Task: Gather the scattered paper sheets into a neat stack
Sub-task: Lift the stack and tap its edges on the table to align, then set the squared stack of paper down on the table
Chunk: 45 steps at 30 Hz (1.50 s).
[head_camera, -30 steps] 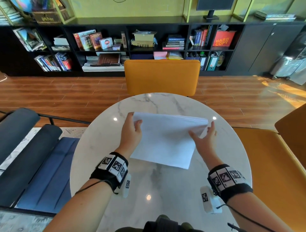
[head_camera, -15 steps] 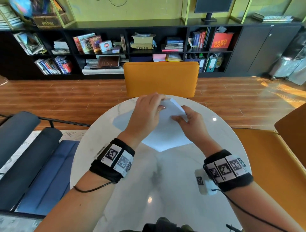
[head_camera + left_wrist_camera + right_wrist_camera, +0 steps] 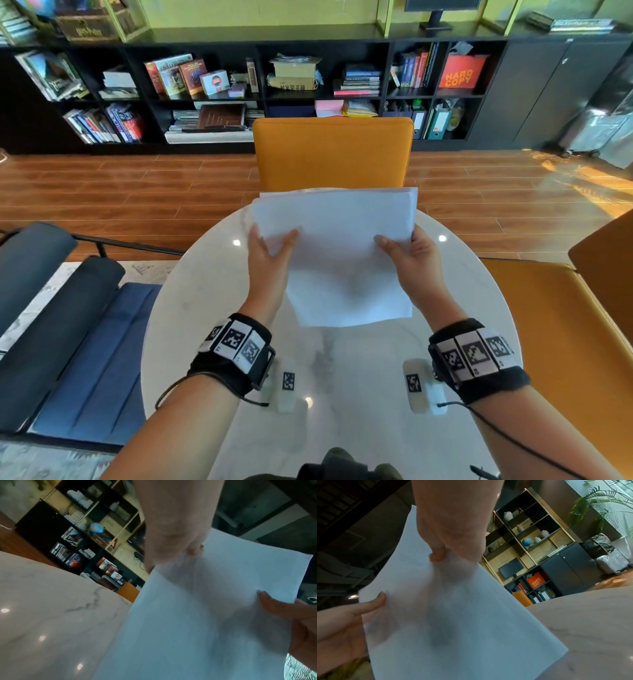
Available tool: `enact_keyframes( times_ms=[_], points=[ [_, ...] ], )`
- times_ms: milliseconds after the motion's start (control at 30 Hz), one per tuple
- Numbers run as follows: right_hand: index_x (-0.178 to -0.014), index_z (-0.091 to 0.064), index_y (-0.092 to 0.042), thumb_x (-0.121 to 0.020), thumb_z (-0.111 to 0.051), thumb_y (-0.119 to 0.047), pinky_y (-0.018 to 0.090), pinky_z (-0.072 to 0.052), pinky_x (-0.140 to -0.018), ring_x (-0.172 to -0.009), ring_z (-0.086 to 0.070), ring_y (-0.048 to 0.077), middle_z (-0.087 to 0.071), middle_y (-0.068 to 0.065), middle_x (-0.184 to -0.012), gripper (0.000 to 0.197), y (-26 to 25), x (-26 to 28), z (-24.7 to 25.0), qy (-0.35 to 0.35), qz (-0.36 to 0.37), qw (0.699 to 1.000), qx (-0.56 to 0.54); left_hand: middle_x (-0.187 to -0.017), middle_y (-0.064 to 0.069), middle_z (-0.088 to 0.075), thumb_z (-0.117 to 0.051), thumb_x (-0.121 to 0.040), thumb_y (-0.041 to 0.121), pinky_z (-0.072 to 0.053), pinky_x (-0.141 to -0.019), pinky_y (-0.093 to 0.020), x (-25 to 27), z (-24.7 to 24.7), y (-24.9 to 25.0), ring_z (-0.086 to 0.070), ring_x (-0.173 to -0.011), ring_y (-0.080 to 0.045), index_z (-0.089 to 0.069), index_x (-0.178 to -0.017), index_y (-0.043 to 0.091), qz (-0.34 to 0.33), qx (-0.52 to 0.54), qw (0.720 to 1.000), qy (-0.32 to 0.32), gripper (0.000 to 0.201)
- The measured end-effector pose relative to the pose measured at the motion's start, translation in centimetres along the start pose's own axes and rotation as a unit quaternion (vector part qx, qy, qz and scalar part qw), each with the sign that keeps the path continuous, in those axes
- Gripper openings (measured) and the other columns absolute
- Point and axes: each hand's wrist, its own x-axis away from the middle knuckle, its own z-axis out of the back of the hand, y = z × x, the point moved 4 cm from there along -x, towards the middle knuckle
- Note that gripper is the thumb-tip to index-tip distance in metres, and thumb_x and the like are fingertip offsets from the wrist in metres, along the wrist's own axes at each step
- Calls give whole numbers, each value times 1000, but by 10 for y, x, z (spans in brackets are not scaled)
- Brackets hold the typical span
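Note:
A bundle of white paper sheets [image 3: 337,253] is held up on edge over the round marble table [image 3: 342,394], its lower edge near the tabletop. My left hand [image 3: 270,253] grips the bundle's left side, thumb on the near face. My right hand [image 3: 409,255] grips the right side the same way. At the top edge the sheets sit slightly uneven. In the left wrist view the paper sheets [image 3: 205,615] fill the frame, pinched by my left hand [image 3: 187,555]. In the right wrist view the paper sheets [image 3: 445,615] hang from my right hand [image 3: 447,555].
An orange chair [image 3: 334,154] stands at the table's far side, another orange seat [image 3: 565,342] to the right, and a dark blue lounger [image 3: 68,325] to the left. A black bookshelf [image 3: 239,92] lines the back wall beyond the wooden floor.
The sheets lay flatter on the table under both hands. Both hands have shifted to the bundle's sides and lifted it upright toward me.

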Motion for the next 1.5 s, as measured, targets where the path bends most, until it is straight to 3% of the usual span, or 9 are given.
enact_keyframes(
  times_ms=[167,267,400,500,733,933,1100,1300,1500],
  points=[
    [-96,-66,-26,-86,-64,-8,24,-58,-72,-81,-71,9,-74,-10,-88,21,5,-4,1,-19,-18,999,-43,-124,-1,-59,-52,-96,22,-46,-102,-38,6,-9,10,-57,-117,-18,-43,-121,20,-58,-27,998,-14,27],
    [-101,-67,-19,-87,-64,-11,29,-59,-76,-85,-72,16,-75,-5,-91,16,21,0,4,-36,-50,997,-38,-124,1,-52,-44,-99,19,-40,-100,-27,9,-10,1,-51,-118,-14,-36,-129,14,-76,-44,996,-15,31],
    [-96,-69,-19,-85,-67,-15,41,-56,-85,-88,-71,18,-74,0,-92,12,58,14,3,-43,-107,993,11,-131,-7,-53,-37,-101,20,-43,-102,-37,13,-11,-44,-53,-122,-23,-35,-123,18,-20,-64,996,-64,22],
    [-96,-68,-21,-84,-68,-16,49,-53,-92,-97,-69,27,-73,7,-99,13,78,16,2,-20,-134,990,33,-124,-4,-54,-33,-102,16,-44,-97,-31,14,-11,-54,-55,-115,-20,-35,-117,19,-17,-78,994,-76,15],
    [-108,-64,-6,-80,-72,-8,39,-54,-84,-87,-68,21,-71,2,-93,29,91,17,-2,-7,-170,985,9,-101,20,-51,-31,-103,15,-40,-76,-2,17,-10,-66,-52,-92,13,-35,-112,20,-5,-76,993,-88,11],
    [-89,-66,-18,-74,-77,-6,31,-55,-78,-83,-67,19,-71,0,-88,23,101,17,-2,-6,-197,980,1,-84,1,-48,-32,-102,14,-39,-71,-18,22,-6,-85,-46,-74,-11,-34,-105,12,6,-90,992,-89,4],
    [-80,-65,-23,-72,-79,-9,30,-54,-76,-77,-66,14,-69,-5,-83,21,110,17,0,-5,-213,977,18,-100,18,-57,-37,-100,9,-43,-82,-12,25,-1,-103,-57,-88,13,-40,-111,19,13,-114,989,-97,14],
    [-76,-67,-21,-73,-79,-13,32,-56,-72,-73,-67,16,-71,1,-82,15,113,13,-1,6,-222,974,41,-107,3,-60,-45,-97,7,-37,-86,-12,23,-2,-102,-57,-100,-14,-54,-120,6,10,-154,987,-52,24],
    [-95,-66,-13,-73,-79,-12,16,-53,-57,-72,-65,9,-69,-4,-83,25,107,2,-1,-36,-237,970,44,-119,-3,-54,-45,-97,8,-31,-84,-6,7,-5,-89,-50,-109,-13,-49,-129,-1,17,-193,980,-46,34]
  ],
)
